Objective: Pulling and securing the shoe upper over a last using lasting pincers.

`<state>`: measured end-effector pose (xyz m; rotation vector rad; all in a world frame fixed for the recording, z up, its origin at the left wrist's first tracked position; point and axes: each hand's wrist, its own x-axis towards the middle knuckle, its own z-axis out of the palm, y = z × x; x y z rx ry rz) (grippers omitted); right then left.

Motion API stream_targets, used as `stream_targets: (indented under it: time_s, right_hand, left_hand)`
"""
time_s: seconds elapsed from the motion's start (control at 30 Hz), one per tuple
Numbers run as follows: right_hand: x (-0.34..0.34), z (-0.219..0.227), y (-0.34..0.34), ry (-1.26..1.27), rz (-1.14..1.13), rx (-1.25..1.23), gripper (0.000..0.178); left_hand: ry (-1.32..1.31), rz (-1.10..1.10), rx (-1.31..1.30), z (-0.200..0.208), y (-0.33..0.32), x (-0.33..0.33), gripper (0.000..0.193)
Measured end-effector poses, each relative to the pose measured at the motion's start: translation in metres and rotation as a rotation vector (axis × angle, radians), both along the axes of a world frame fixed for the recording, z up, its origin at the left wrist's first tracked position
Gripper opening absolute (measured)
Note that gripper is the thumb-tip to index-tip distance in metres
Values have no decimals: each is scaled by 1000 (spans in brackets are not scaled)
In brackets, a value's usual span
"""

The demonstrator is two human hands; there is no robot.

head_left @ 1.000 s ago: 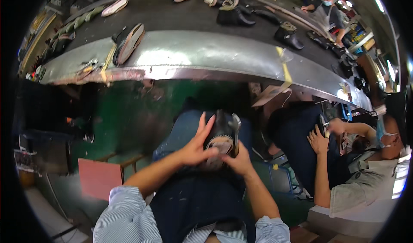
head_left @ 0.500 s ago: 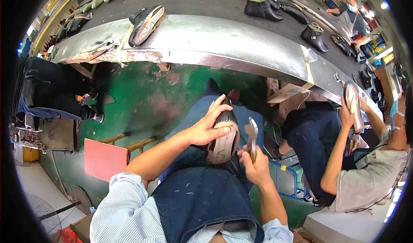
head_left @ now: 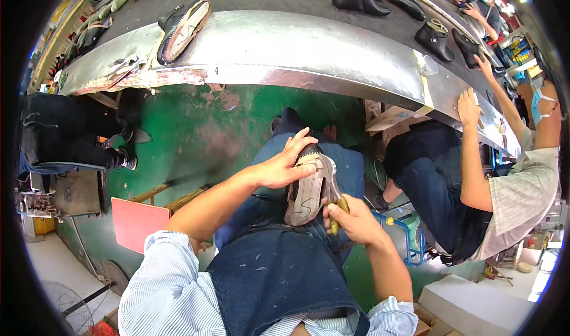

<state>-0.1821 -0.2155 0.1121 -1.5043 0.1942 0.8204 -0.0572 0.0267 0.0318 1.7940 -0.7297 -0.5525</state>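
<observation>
A dark shoe [head_left: 305,198] rests sole up on my lap, its pale bottom bordered by a whitish pleated edge and carrying a dark pen mark. My left hand [head_left: 284,165] grips its far end, with the thumb across the sole and the fingers over the upper. In my right hand [head_left: 355,218] are pincers [head_left: 336,187] with a curved metal head and yellow-green handles. Their head lies against the right edge of the shoe, near my left thumb. How the jaws meet the edge is too small to tell.
Ahead runs a dark workbench with a metal edge [head_left: 267,42]. A shoe [head_left: 185,32] leans there; black boots [head_left: 359,0] stand farther right. A co-worker [head_left: 516,187] sits at right, reaching to the bench. A pink-topped stool [head_left: 139,224] is at left, a blue frame [head_left: 412,241] at right.
My right hand has brought the pincers from upright beside the shoe over onto its edge. The co-worker at right has put down a shoe and now touches the bench.
</observation>
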Motion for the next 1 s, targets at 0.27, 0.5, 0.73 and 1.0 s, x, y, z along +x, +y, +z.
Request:
stream_targets:
  time_s: [0.27,0.5,0.73,1.0]
  right_hand:
    - [19,-82,20,-927,-49,-639,22]
    - [18,-83,17,-821,-70,-596,25]
    - [3,-30,27,-554,134,-825,16]
    - [19,19,19,-475,13,-561,21]
  left_hand:
    - [215,62,-179,-26,11,19,62]
    - [351,-66,-196,-23,15,33,66]
    - [261,70,-156,-21,4,18,61]
    - [390,193,-192,-28,-8,15,54]
